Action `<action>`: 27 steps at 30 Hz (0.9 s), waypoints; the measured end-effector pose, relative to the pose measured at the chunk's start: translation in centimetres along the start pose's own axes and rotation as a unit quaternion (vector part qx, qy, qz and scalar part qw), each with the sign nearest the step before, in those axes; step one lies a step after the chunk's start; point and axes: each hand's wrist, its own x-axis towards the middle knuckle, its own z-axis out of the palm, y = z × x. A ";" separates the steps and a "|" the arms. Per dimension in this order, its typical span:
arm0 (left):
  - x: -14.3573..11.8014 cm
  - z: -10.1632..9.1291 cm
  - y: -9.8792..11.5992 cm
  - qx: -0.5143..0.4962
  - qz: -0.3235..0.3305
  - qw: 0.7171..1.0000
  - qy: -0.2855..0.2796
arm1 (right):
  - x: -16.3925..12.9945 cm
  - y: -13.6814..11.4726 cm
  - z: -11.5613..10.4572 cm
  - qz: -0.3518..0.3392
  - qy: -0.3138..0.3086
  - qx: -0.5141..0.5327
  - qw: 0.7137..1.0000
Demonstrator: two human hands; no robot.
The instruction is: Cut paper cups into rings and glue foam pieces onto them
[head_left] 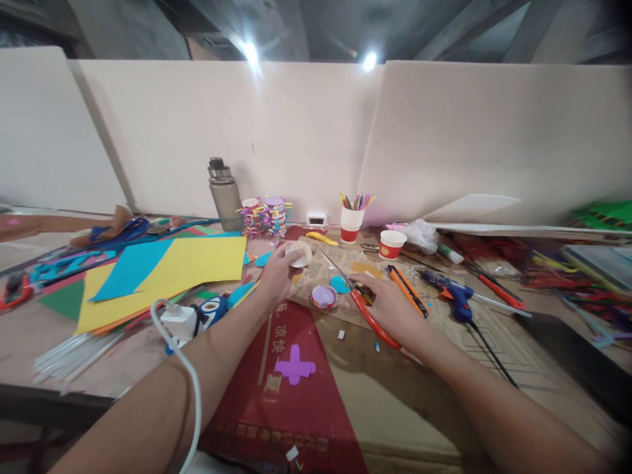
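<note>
My left hand (277,271) pinches a small white round paper piece (301,255), perhaps a cut cup bottom. In my right hand (392,306) are scissors with red handles (371,318), their blades pointing up and left toward the white piece. Between the hands, a shallow round piece with a purple top (324,296) lies on the cardboard. Beside it is a blue paper circle (340,284). Closer to me, a purple paper cross (295,366) lies flat on the red part of the cardboard (261,408).
Left are coloured paper sheets (207,260), clear sticks (79,355) and a white cable (195,395). Behind stand a bottle (224,201), decorated cups (274,214), a pen cup (351,224) and a paper cup (392,245). A cutter (409,289) and blue glue gun (459,299) lie right.
</note>
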 end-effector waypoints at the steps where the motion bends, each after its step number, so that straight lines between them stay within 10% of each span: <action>1: -0.1 0.1 0.1 -0.009 -0.011 1.000 -0.009 | 0.1 0.3 0.0 -0.005 0.001 -0.018 1.000; 27: -0.7 0.0 1.0 0.010 -0.039 0.998 -0.053 | 0.0 0.4 -0.1 -0.033 -0.042 -0.032 0.998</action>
